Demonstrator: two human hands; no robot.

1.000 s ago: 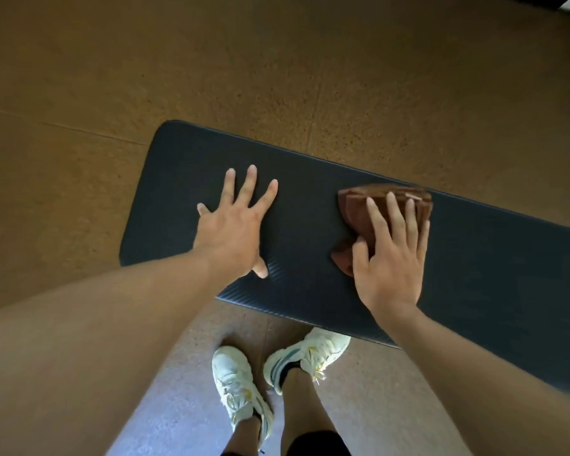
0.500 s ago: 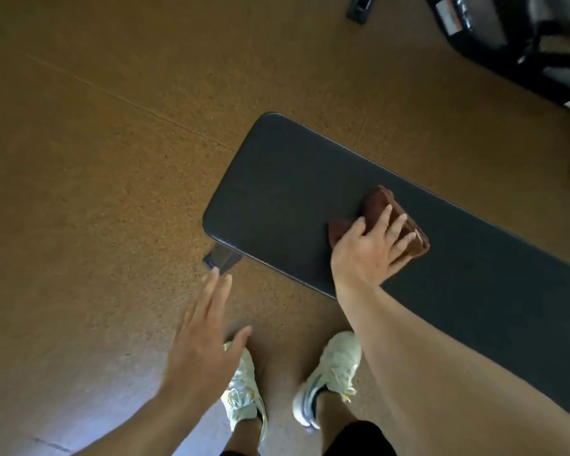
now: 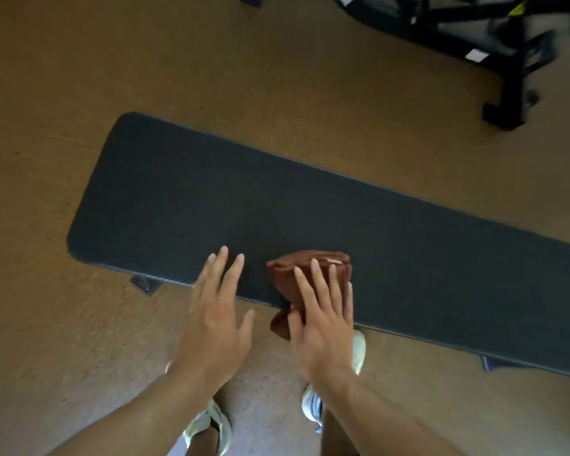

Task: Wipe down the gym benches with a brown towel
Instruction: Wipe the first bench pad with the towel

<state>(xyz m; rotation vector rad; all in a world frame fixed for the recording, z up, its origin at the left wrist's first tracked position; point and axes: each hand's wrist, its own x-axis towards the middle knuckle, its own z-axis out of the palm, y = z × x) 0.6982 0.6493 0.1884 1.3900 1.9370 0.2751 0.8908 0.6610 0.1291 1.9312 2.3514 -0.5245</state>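
Pressed folded brown cloth towel (image 3: pixel 310 269) flat onto near edge of long dark padded gym bench (image 3: pixel 310 205) with right hand (image 3: pixel 323 327), fingers straight and slightly spread. Held left hand (image 3: pixel 216 320) beside it, fingers extended, fingertips over bench edge, contact unclear.

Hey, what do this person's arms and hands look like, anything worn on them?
Both forearms are bare, with no sleeves in view. The left hand and right hand wear no gloves, and no rings, watch or wristbands are visible. Fingernails look short and unpainted.
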